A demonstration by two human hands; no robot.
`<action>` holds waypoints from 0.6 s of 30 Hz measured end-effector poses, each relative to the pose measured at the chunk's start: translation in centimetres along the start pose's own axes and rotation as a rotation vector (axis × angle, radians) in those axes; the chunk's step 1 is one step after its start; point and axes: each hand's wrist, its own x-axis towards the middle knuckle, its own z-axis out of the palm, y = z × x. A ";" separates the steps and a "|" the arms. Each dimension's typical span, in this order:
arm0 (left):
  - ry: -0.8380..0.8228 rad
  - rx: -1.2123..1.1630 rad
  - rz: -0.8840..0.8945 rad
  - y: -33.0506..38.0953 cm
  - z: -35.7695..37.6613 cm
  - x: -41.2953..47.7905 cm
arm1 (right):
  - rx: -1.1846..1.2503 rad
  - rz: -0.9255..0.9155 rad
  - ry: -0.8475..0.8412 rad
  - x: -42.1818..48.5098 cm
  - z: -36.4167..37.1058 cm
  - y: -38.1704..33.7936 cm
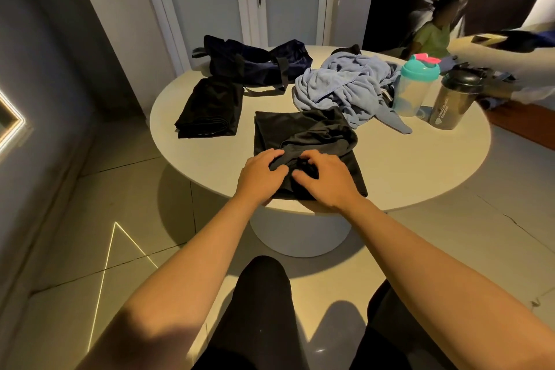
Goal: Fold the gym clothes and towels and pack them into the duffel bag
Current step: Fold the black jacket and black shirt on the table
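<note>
A black garment (303, 132) lies partly bunched at the near edge of the round white table (405, 165). My left hand (259, 176) and my right hand (326, 179) sit side by side on its near end, fingers curled into the fabric. A folded black garment (210, 108) lies to the left. Behind it lies the dark navy duffel bag (255, 61). A crumpled light blue towel (345, 84) is heaped at the back right.
Two shaker bottles stand at the right: a clear one with a teal lid (413, 85) and a dark one (453, 100). A seated person in a green top (432, 36) is beyond the table. My legs are under the table's near edge.
</note>
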 end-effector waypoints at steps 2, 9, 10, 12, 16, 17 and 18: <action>-0.046 0.125 -0.018 0.2 -0.4 1.2 | -0.005 0.123 0.108 1.0 -0.7 0.0; -0.063 0.244 0.106 0.8 -0.7 6.3 | -0.178 0.527 0.031 5.1 -2.5 2.5; -0.099 0.179 0.111 0.8 -0.5 6.8 | -0.154 0.510 0.032 5.7 -2.2 2.6; -0.155 0.110 0.097 0.3 0.1 7.9 | -0.151 0.442 0.054 6.9 -1.3 2.0; -0.073 0.224 0.105 -1.6 0.7 9.3 | -0.209 0.367 0.114 9.5 -0.1 0.6; -0.062 0.209 0.103 -1.9 0.7 9.7 | -0.220 0.389 0.114 10.1 0.1 0.4; -0.055 0.188 0.101 -2.2 0.7 10.1 | -0.223 0.414 0.108 10.6 0.1 0.3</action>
